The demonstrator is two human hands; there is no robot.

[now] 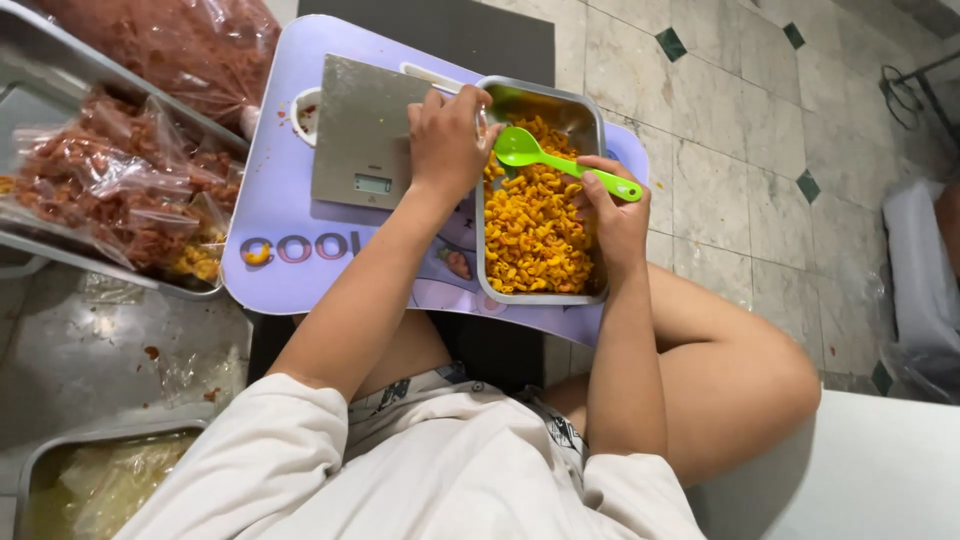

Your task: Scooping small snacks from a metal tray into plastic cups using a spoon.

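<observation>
Taking the metal tray [591, 120] of orange-yellow macaroni [533, 235] as the landmark, the far left of the scene holds a large steel pan [60, 255] piled with clear bags of reddish snacks [120, 195], well apart from the tray, and below that a second steel container [45, 462] with pale plastic inside. Closer to the tray stands a lilac lap table [290, 150] that bears it; on this table, just left of the tray, sits a flat steel kitchen scale [360, 120] with a small display, and a small white cup [303, 115] peeks out beyond the scale's far left edge. The person's left hand [447, 140] rests at the tray's upper left corner, fingers curled over the rim in a closed grasp on the tray's edge, the wrist lying across the scale's right side. Inside the tray the macaroni fills the near and middle part, heaped toward the left wall, while the far end shows bare metal. A bright green plastic spoon [560, 160] lies slanted over the macaroni, its bowl near the left hand and its handle running toward the tray's right wall. The right hand [612, 215] clenches that handle at its outer end, thumb on top, so the spoon's bowl sticks out to the left of the grip, above the pasta. Right of the tray lies a pale tiled floor [740, 130] with small green insets.
</observation>
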